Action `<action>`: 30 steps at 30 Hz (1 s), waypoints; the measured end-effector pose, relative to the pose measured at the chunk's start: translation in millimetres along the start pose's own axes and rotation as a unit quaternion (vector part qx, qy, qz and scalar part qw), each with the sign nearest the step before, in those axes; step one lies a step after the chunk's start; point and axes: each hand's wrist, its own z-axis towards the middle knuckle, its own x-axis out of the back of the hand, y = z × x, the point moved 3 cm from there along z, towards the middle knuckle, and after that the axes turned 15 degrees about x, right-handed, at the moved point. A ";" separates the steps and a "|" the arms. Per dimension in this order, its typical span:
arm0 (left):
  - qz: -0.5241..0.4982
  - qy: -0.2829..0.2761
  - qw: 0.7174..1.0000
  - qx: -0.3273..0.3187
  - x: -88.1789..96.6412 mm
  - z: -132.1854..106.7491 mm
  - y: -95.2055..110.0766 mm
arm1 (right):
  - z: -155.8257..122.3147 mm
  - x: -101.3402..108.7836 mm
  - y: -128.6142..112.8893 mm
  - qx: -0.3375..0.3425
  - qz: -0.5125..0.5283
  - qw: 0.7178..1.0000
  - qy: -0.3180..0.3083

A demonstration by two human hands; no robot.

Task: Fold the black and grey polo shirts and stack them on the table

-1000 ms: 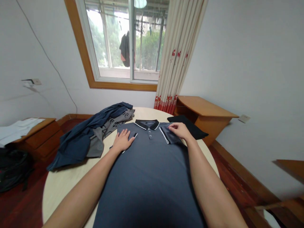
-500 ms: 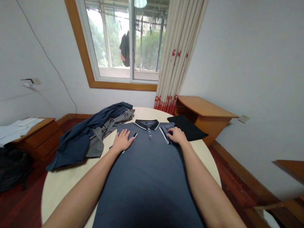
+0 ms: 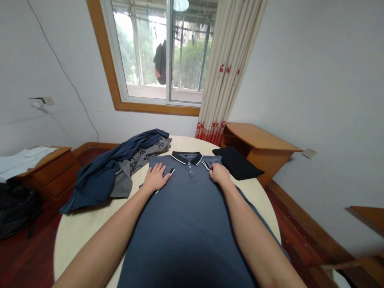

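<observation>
A dark grey-blue polo shirt [image 3: 186, 216] lies front side up, its black, white-edged collar [image 3: 187, 158] at the far end. Both sleeves are turned in over the chest. My left hand [image 3: 155, 177] rests flat on the sleeve at the left, fingers spread. At the other sleeve, my right hand [image 3: 219, 174] is closed near the white-striped cuff [image 3: 205, 165], with the fingers curled on the fabric and partly hidden. Beneath my right forearm, a strip of dark cloth shows along the outer side.
The shirt covers much of a round pale table [image 3: 75, 240]. Navy and grey clothes [image 3: 105, 176] are heaped at the left, and a folded black garment [image 3: 240, 163] lies at the far right. Behind it stands a wooden desk [image 3: 261, 140]; a drawer cabinet [image 3: 54, 172] is at the left.
My right hand has gone from loosely open to closed and moved slightly left on the sleeve. Dark cloth now shows outside my right forearm. My left hand stays in place on the shirt.
</observation>
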 end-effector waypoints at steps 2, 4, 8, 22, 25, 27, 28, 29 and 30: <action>0.001 -0.004 1.000 0.001 0.1 -0.4 0.0 | -0.8 4.4 0.6 0.000 0.014 0.999 0.033; 0.001 -0.007 1.000 0.002 0.4 -0.7 0.1 | -2.4 11.6 1.3 0.014 0.035 0.996 0.083; 0.002 -0.005 1.000 0.003 1.0 -0.8 0.5 | -7.3 18.0 6.8 0.038 0.087 0.993 0.073; -0.007 -0.004 1.000 0.001 3.9 -2.3 1.5 | 39.9 7.4 46.0 -0.057 0.051 0.996 -0.036; -0.008 -0.009 1.000 0.002 5.2 -3.3 1.8 | 52.6 -0.6 34.7 -0.050 -0.002 0.998 -0.048; -0.010 -0.007 1.000 0.002 5.5 -3.8 2.2 | 54.4 -11.4 25.3 -0.041 -0.020 0.998 -0.046; -0.011 -0.005 1.000 0.003 5.5 -3.9 2.3 | 53.6 -17.9 21.5 -0.039 -0.019 0.998 -0.043; -0.011 -0.004 1.000 0.003 5.3 -4.0 2.4 | 52.2 -24.4 18.8 -0.039 -0.014 0.998 -0.038; -0.012 -0.004 1.000 0.003 5.0 -4.0 2.4 | 50.4 -30.3 17.5 -0.043 -0.007 0.999 -0.030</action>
